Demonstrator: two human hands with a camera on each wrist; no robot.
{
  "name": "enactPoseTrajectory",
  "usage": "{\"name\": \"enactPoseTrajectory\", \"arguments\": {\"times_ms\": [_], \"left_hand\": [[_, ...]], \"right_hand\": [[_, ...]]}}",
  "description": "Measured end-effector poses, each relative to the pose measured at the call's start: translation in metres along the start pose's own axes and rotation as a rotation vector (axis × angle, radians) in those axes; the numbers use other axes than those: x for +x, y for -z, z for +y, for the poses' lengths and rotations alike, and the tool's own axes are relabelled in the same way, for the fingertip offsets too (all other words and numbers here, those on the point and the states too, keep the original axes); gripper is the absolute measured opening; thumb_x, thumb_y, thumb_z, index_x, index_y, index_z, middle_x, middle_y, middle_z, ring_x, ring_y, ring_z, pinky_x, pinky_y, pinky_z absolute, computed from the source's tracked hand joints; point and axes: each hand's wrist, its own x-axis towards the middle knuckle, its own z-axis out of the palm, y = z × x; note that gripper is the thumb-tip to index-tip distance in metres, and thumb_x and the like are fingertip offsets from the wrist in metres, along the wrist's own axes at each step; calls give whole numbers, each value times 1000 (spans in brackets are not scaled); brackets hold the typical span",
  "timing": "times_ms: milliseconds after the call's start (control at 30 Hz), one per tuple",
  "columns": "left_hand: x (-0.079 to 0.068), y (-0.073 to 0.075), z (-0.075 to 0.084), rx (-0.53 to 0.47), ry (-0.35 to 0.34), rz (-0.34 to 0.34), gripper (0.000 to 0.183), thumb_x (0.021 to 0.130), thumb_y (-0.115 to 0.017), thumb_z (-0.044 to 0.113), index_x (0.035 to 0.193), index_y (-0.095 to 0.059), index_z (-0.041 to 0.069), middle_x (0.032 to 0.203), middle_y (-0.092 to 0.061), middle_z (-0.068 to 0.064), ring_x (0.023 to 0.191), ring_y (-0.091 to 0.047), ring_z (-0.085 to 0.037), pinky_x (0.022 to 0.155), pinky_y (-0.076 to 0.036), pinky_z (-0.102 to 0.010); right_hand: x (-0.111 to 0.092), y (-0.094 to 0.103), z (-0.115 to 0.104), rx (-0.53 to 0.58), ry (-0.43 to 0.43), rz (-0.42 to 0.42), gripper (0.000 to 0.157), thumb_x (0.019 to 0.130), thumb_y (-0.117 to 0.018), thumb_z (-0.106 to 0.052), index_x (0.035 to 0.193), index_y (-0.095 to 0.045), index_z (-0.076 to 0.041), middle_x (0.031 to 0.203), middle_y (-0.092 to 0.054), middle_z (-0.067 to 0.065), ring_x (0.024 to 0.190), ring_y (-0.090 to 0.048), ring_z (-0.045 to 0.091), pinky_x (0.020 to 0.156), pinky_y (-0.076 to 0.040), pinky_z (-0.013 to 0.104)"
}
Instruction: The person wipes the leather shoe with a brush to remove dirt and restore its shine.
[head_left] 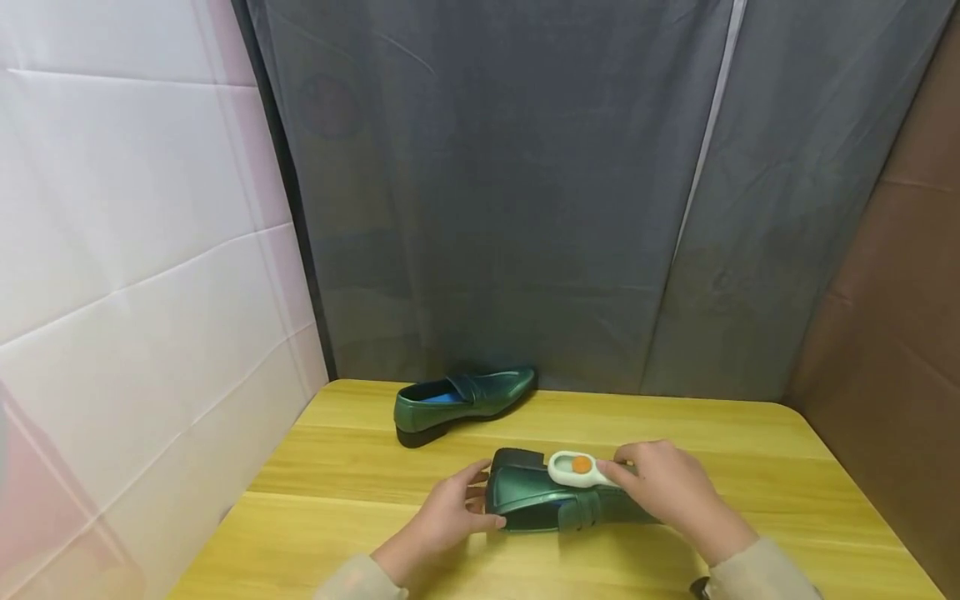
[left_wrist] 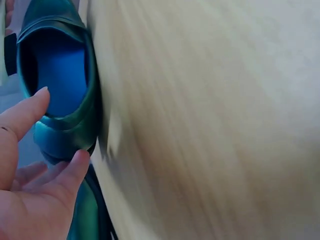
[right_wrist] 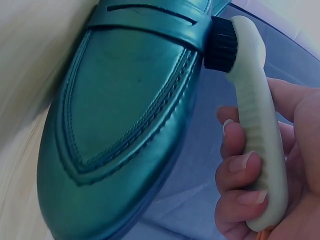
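A shiny green loafer [head_left: 522,490] lies on its side on the wooden table, its opening towards me and its black heel facing away. At the heel end my left hand [head_left: 448,510] holds it, with the thumb near the opening's rim and the other fingers around the back. My right hand [head_left: 667,482] grips the pale handle of a shoe brush [head_left: 576,468] with an orange button. In the right wrist view the brush's black bristles [right_wrist: 221,45] touch the side of the loafer by the strap. A blue insole [left_wrist: 62,75] shows inside the loafer in the left wrist view.
A second green loafer [head_left: 483,398] stands upright at the back of the table [head_left: 337,467], toe to the right. A grey curtain [head_left: 510,208] hangs behind, a white fabric wall [head_left: 142,208] on the left and a brown one [head_left: 892,275] on the right.
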Motion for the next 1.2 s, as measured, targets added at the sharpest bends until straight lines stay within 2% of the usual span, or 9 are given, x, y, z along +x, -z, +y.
{"name": "enactPoseTrajectory", "arguments": {"times_ms": [133, 267, 433, 600, 800, 933, 1033, 1200], "left_hand": [[5, 2, 4, 6, -6, -34, 94, 66, -83, 21, 142, -30, 5, 139, -37, -14, 124, -40, -30, 87, -45, -30], [12, 8, 7, 33, -28, -76, 94, 65, -83, 24, 141, -32, 4, 141, -35, -13, 128, -34, -29, 88, -44, -27], [13, 13, 7, 103, -43, -86, 94, 64, -83, 29, 140, -34, 5, 141, -36, -11, 127, -35, -25, 91, -42, -29], [15, 12, 1, 126, -49, -101, 92, 63, -82, 35, 139, -37, 7, 141, -37, -7, 124, -39, -18, 92, -41, -28], [15, 11, -2, 159, -36, -121, 91, 63, -81, 38, 138, -39, 6, 141, -37, -4, 122, -42, -15, 92, -41, -27], [15, 14, 0, 230, -41, -101, 93, 63, -81, 41, 138, -39, 9, 136, -45, -1, 111, -50, -10, 89, -43, -28], [16, 16, 0, 293, -58, -80, 94, 61, -81, 44, 138, -40, 10, 130, -50, 1, 98, -53, -6, 82, -43, -27], [15, 16, -1, 304, -75, -60, 93, 61, -82, 43, 137, -41, 9, 123, -56, 0, 89, -54, -4, 76, -43, -24]], "right_hand": [[2, -4, -6, -27, 17, 10, 32, 83, -56, -55, 87, -71, -27, 84, -65, -15, 74, -59, 8, 63, -47, 34], [6, -9, -12, -35, 34, 15, 33, 82, -55, -57, 86, -71, -28, 83, -65, -15, 76, -60, 9, 66, -48, 35], [11, -14, -21, -30, 72, 20, 33, 83, -53, -59, 84, -70, -30, 80, -63, -17, 70, -57, 6, 61, -46, 33], [15, -23, -32, -42, 126, 30, 34, 83, -53, -58, 81, -69, -29, 74, -62, -17, 60, -53, 2, 52, -42, 28], [21, -39, -51, -56, 210, 7, 40, 85, -53, -55, 89, -72, -20, 82, -66, -10, 67, -60, 8, 55, -48, 31], [26, -47, -65, -93, 264, 20, 39, 86, -53, -52, 88, -71, -18, 76, -65, -9, 61, -57, 8, 50, -46, 29], [28, -50, -74, -108, 294, 30, 34, 86, -53, -50, 81, -68, -20, 66, -60, -11, 50, -49, 4, 43, -39, 26], [31, -52, -79, -108, 310, 29, 32, 86, -54, -50, 76, -66, -22, 61, -56, -13, 48, -45, 3, 41, -37, 26]]}}
